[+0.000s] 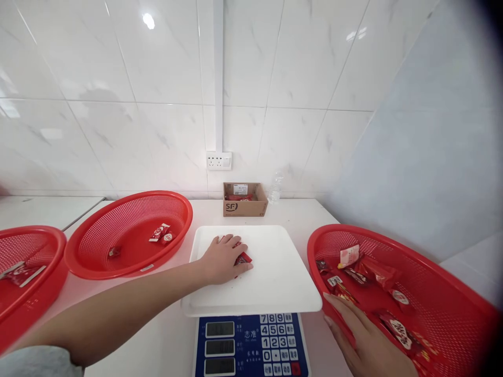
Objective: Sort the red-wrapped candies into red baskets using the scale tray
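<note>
My left hand [226,260] reaches across onto the white tray [275,283] of a weighing scale. Its fingers are closed over red wrapped snack packets [242,258], which stick out from beneath them; most of their surface is hidden. At the lower right, my right hand [359,335] holds the near left rim of a red plastic basket [456,277]. Inside that basket lie several wrapped snacks, among them a red packet with a white label [397,331] and a pink-and-white packet [349,256].
Below the tray is the scale's blue keypad panel [251,343]. Two more red baskets stand to the left, one [90,235] with a few packets in it. A small cardboard box [244,209] and a clear plastic bottle [276,187] stand by the tiled wall.
</note>
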Demonstrator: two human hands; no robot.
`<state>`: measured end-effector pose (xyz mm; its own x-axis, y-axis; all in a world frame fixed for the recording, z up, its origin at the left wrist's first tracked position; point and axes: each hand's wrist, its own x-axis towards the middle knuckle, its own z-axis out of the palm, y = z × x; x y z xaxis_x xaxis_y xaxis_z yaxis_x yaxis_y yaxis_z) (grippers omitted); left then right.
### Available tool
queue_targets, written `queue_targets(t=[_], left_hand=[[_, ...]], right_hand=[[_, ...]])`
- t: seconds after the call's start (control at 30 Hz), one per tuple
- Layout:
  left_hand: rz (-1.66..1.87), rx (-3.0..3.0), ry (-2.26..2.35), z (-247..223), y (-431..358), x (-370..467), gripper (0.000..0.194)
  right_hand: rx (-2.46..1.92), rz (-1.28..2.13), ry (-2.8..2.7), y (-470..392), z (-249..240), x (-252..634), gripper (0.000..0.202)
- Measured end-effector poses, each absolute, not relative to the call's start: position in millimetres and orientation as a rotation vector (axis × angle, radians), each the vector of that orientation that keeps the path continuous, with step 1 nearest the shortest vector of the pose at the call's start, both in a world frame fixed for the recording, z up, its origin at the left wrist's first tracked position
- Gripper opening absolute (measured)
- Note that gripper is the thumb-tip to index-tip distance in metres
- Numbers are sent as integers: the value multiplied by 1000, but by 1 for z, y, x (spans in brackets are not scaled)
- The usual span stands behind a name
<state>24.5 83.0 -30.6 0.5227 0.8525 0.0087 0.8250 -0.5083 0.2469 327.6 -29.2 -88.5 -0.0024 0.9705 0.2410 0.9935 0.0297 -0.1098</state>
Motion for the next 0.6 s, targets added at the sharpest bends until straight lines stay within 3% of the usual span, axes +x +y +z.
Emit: queue_targets(t=[0.37, 0.6], left_hand=[[321, 2482, 1521, -26, 90, 24, 17], [562, 2256, 1768, -1, 91, -18, 18]], right_hand=[[-2048, -127, -2044, -29, -90, 326, 41], [-2021, -146, -2048, -29, -92, 327, 42]])
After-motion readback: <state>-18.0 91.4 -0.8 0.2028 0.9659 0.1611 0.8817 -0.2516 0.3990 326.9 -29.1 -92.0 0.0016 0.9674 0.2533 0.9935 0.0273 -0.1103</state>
